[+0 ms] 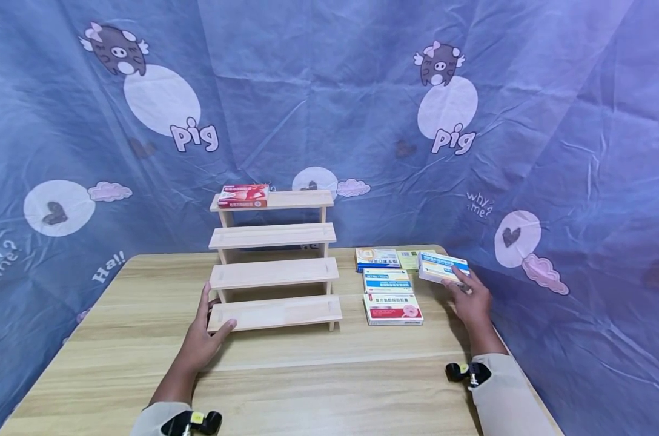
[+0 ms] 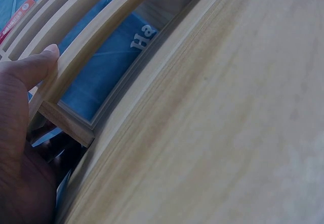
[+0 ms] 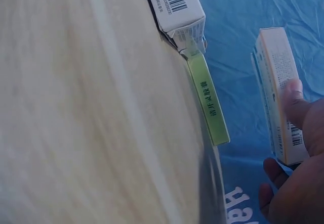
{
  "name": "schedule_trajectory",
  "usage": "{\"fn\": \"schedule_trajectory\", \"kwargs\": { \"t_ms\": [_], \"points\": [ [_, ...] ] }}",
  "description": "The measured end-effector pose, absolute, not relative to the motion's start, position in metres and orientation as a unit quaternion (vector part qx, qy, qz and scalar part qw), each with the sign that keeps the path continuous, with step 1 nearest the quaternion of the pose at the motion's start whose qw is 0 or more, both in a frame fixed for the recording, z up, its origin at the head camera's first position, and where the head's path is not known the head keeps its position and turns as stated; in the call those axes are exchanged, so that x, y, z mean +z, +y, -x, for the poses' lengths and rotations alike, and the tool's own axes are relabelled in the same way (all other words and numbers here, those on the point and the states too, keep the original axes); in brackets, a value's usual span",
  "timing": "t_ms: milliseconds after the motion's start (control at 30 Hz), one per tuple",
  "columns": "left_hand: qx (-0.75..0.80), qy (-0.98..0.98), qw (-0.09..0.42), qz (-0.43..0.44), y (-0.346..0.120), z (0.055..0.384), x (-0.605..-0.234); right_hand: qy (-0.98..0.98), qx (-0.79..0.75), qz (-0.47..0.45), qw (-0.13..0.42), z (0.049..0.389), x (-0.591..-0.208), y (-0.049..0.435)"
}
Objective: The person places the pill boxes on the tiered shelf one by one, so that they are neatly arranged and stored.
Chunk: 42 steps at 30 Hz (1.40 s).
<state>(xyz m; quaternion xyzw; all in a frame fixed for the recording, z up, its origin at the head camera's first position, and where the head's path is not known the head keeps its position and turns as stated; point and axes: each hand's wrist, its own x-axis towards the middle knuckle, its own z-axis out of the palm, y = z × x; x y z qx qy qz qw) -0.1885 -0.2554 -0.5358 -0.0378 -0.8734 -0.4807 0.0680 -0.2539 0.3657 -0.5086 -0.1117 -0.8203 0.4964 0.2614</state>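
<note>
A four-step wooden stand (image 1: 275, 311) is on the table, a red medicine box (image 1: 243, 195) lying at the left end of its top step. My left hand (image 1: 205, 334) grips the left end of the lowest step, thumb on top and fingers around the side. In the left wrist view the thumb (image 2: 43, 64) presses on the step's edge, with the other fingers partly hidden behind the support. My right hand (image 1: 471, 301) holds a white-and-blue medicine box (image 1: 441, 267) above the table, right of the other boxes. The right wrist view shows the thumb across its barcoded side.
Right of the stand lie a blue-and-white box (image 1: 377, 259), a green box (image 1: 409, 260), another white-and-blue box (image 1: 388, 283) and a white-and-red box (image 1: 393, 310). A blue cloth (image 1: 362, 109) with pig prints hangs behind and beside the wooden table (image 1: 329, 387).
</note>
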Motion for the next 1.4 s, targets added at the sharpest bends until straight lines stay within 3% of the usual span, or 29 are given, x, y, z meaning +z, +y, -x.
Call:
{"fn": "schedule_trajectory", "kwargs": {
  "t_ms": [200,533,1400],
  "points": [
    [-0.479,-0.874,0.073,0.041,-0.255,0.188,-0.536,-0.815,0.494,0.106,0.285,0.254,-0.503,0.358],
    [-0.487,-0.869,0.078,0.042,-0.255,0.186,-0.538,-0.823,0.502,0.108,0.243,0.245,-0.479,0.340],
    [-0.490,-0.867,0.077,0.051,-0.254,0.188,-0.534,-0.789,0.553,0.090,0.253,0.243,-0.434,0.297]
  ]
}}
